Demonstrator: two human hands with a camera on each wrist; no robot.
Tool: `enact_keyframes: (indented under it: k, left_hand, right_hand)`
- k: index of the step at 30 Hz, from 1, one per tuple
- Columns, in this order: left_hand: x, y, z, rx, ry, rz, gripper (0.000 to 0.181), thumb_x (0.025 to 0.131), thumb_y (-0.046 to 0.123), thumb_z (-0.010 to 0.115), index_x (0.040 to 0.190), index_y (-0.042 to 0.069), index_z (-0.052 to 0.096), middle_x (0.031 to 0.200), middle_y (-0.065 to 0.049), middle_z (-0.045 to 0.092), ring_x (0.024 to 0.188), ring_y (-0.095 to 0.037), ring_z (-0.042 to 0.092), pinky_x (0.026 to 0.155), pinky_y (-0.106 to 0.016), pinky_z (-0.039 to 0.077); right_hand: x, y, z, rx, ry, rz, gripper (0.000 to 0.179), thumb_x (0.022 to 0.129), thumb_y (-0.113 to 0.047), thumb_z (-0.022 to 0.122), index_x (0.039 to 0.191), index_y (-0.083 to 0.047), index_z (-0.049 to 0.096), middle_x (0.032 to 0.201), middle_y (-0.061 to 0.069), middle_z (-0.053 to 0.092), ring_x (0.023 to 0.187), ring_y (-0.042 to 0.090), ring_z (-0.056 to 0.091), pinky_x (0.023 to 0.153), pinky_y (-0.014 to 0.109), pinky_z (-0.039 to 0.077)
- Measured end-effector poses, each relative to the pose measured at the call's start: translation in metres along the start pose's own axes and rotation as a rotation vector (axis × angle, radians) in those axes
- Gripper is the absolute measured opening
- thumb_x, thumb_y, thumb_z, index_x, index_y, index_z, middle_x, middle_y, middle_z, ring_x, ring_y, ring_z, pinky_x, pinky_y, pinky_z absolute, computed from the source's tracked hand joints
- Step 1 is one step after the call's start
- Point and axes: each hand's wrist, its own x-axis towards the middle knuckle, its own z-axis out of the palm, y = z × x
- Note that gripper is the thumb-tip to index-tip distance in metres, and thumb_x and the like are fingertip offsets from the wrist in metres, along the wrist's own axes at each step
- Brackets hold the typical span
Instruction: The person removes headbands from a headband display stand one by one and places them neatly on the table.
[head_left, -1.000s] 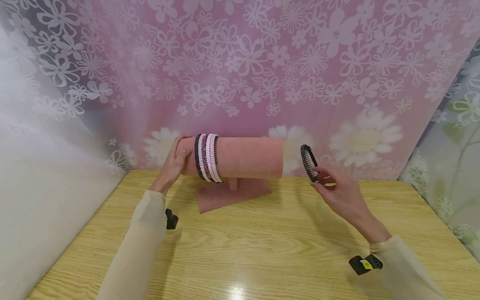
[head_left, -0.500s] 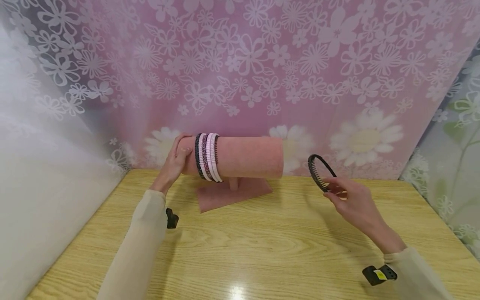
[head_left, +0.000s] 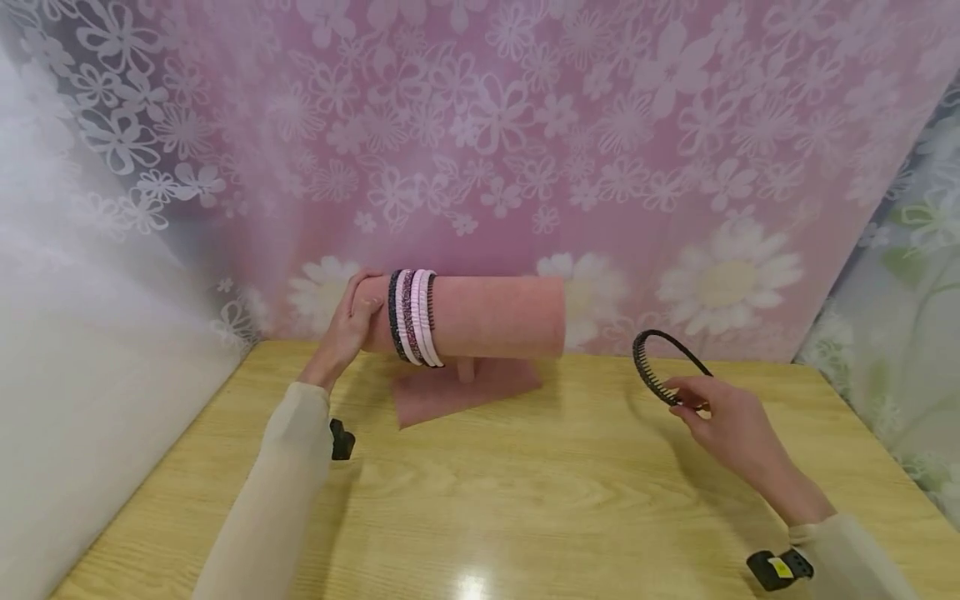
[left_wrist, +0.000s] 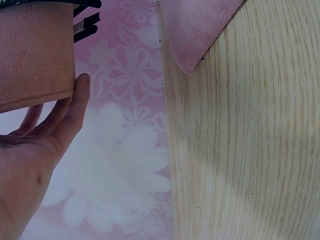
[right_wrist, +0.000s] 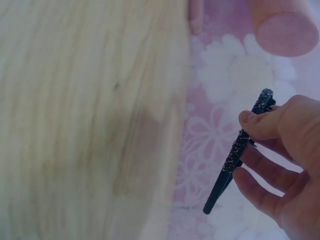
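Observation:
A pink plush headband stand (head_left: 498, 317), a horizontal roll on a post and flat base, stands near the back of the table. Several headbands (head_left: 416, 317), black, white and glittery, sit side by side around its left part. My left hand (head_left: 343, 329) grips the roll's left end; in the left wrist view its fingers (left_wrist: 75, 112) lie around that end. To the right of the stand, my right hand (head_left: 738, 429) pinches a black toothed headband (head_left: 643, 367) above the table. Dark sparkles cover this headband (right_wrist: 235, 155) in the right wrist view.
The wood-grain table (head_left: 525, 500) stretches out in front of the stand. A pink flowered curtain (head_left: 480, 150) hangs close behind it, with pale cloth (head_left: 97, 333) at the left and flowered cloth (head_left: 885, 333) at the right.
My right hand has moved right and toward me with the headband, which has turned so that its loop shows wider. The left hand and the stand have stayed in place.

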Motion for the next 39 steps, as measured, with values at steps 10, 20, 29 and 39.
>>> enact_keyframes:
  k: [10, 20, 29, 39]
  left_hand:
    - [-0.002, 0.000, -0.001, 0.002, 0.003, -0.014, 0.043, 0.099, 0.029, 0.040, 0.142, 0.027, 0.034, 0.151, -0.009, 0.029, 0.133, -0.033, 0.034, 0.110, -0.054, 0.024]
    - [-0.002, 0.000, -0.001, 0.024, 0.010, -0.011, 0.043, 0.099, 0.027, 0.039, 0.142, 0.028, 0.034, 0.151, -0.007, 0.031, 0.131, -0.032, 0.036, 0.110, -0.052, 0.024]
    - [-0.001, 0.000, -0.001, 0.023, 0.010, -0.019, 0.043, 0.099, 0.028, 0.039, 0.142, 0.027, 0.034, 0.150, -0.007, 0.032, 0.129, -0.031, 0.038, 0.109, -0.052, 0.025]
    - [0.000, -0.002, 0.000, 0.017, 0.014, -0.014, 0.044, 0.098, 0.025, 0.038, 0.142, 0.025, 0.034, 0.149, -0.008, 0.033, 0.130, -0.031, 0.037, 0.109, -0.052, 0.025]
  right_hand:
    - [-0.017, 0.019, -0.006, -0.098, -0.073, 0.030, 0.033, 0.072, -0.003, 0.076, 0.102, -0.012, 0.069, 0.085, 0.003, 0.069, 0.067, 0.022, 0.065, 0.052, 0.029, 0.045]
    - [-0.031, 0.043, -0.011, -0.159, -0.089, 0.005, 0.033, 0.069, -0.001, 0.076, 0.100, -0.014, 0.071, 0.090, 0.005, 0.071, 0.059, 0.014, 0.060, 0.049, 0.025, 0.039]
    - [-0.037, 0.064, -0.016, -0.162, -0.132, 0.069, 0.031, 0.070, -0.001, 0.074, 0.097, -0.014, 0.071, 0.098, 0.013, 0.071, 0.058, 0.015, 0.059, 0.050, 0.027, 0.038]
    - [-0.046, 0.093, -0.023, -0.179, -0.150, 0.101, 0.031, 0.068, -0.002, 0.073, 0.097, -0.014, 0.072, 0.094, 0.012, 0.071, 0.065, 0.019, 0.061, 0.052, 0.027, 0.039]
